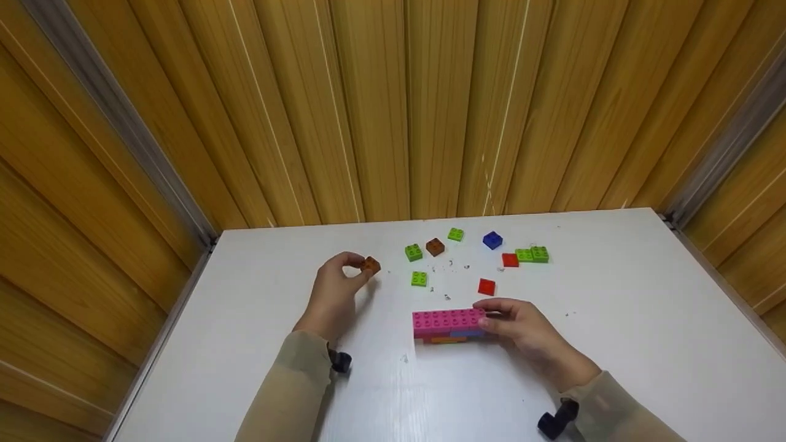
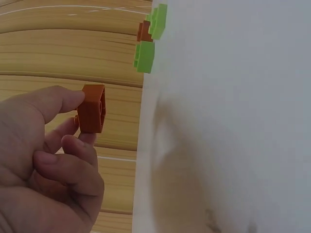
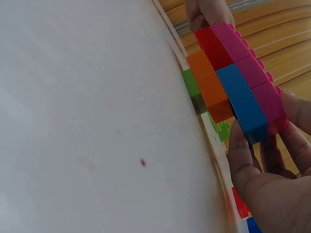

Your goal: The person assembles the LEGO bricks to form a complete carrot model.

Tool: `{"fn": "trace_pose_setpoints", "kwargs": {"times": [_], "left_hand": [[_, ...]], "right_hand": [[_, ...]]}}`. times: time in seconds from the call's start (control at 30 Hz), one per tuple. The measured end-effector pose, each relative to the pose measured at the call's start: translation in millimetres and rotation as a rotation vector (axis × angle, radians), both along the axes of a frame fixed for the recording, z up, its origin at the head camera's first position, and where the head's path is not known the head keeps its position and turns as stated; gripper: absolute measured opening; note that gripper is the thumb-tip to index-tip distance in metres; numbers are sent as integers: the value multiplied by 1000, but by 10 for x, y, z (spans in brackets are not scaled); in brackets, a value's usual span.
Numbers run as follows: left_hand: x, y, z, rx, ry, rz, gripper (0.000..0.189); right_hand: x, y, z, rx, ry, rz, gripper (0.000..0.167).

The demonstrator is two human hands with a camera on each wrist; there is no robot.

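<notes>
My left hand (image 1: 333, 288) pinches a brown toy brick (image 1: 370, 265) between thumb and fingers, above the left part of the white table. In the left wrist view that brown brick (image 2: 92, 108) is tilted on its side, its hollow underside facing right. My right hand (image 1: 522, 328) grips the right end of a built block of bricks (image 1: 448, 320). Pink bricks form its studded top layer. The right wrist view shows a red brick (image 3: 214, 48) and a blue brick (image 3: 243, 102) below the pink, then an orange brick (image 3: 209, 85), and a green brick (image 3: 194, 92) lowest.
Beyond the hands lie loose bricks: several green ones (image 1: 419, 279), a brown one (image 1: 435, 247), a blue one (image 1: 492, 240) and two flat red ones (image 1: 486, 286). A yellow-brown ribbed wall (image 1: 381, 123) stands behind the white table (image 1: 258, 258).
</notes>
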State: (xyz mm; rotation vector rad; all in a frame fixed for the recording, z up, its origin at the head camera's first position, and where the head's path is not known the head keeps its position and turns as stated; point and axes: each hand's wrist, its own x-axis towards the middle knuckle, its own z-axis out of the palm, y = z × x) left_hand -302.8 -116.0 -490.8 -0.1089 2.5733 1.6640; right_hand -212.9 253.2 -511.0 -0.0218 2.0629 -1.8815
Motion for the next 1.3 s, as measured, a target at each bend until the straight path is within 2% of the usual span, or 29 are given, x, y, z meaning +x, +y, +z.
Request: {"fn": "trace_pose_setpoints", "kwargs": {"times": [0.13,0.27,0.47,0.7,0.97,1.13,1.3], "left_hand": [[131,30,53,13,-13,-15,28],[238,41,114,-18,-16,-25,29],[352,31,217,-93,32,-64,28],[497,26,334,-120,101,-128,28],[582,86,409,-132,171,-204,29],[608,125,405,-137,165,-235,30],[628,157,380,-144,166,-264,29]], "right_hand": [[-1,3,-1,24,11,-8,55],[-2,-3,-4,47,7,-13,55],[-2,-12,1,45,-2,-12,55],[-13,-7,-5,39,15,2,54],[-4,4,-9,35,37,9,55],[0,5,-12,52,45,16,53],[-2,-9,-9,52,16,-1,52]]}}
